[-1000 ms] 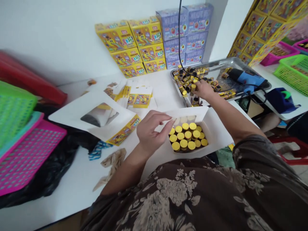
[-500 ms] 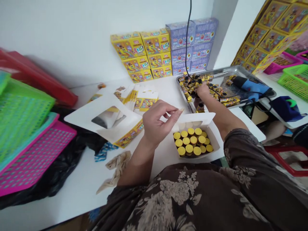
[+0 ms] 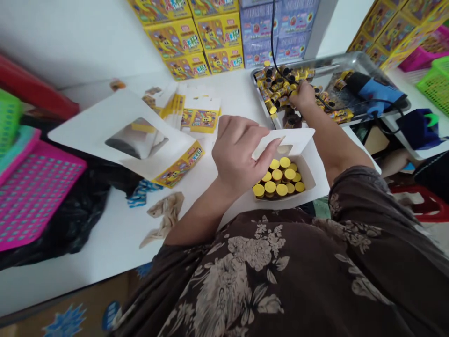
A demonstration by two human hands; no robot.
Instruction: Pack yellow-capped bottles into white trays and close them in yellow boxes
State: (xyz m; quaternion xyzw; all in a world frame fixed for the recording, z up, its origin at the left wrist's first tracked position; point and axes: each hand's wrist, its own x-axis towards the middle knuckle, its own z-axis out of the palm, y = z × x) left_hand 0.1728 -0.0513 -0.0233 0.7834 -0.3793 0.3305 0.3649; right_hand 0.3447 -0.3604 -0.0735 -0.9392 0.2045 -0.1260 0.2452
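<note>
My left hand (image 3: 242, 152) hovers over the left side of an open white carton (image 3: 317, 187), its thumb stretched out and apart from the bent fingers. Nothing shows in it. Small jars with round yellow lids (image 3: 281, 189) stand upright in rows inside the carton; my left hand hides some. The carton's raised flap (image 3: 301, 136) has a window cutout. My right hand (image 3: 304, 95) reaches into a metal tray (image 3: 354, 60) of loose jars (image 3: 275, 91), its fingers closed at a small yellow-lidded jar. The fingertips are partly hidden among the jars.
A blue heat gun (image 3: 375, 89) lies in the tray, its black cable (image 3: 272, 42) hanging across. Left are an open windowed carton (image 3: 84, 126), flat printed cartons (image 3: 201, 120), a crumpled cloth (image 3: 166, 215) and stacked baskets (image 3: 45, 187). Yellow boxes (image 3: 220, 32) and purple boxes (image 3: 261, 23) line the wall.
The view has tipped downward, so the table sits higher. My left hand has moved right over the carton, its thumb and forefinger parting from a pinch. My right hand stays in the tray.
</note>
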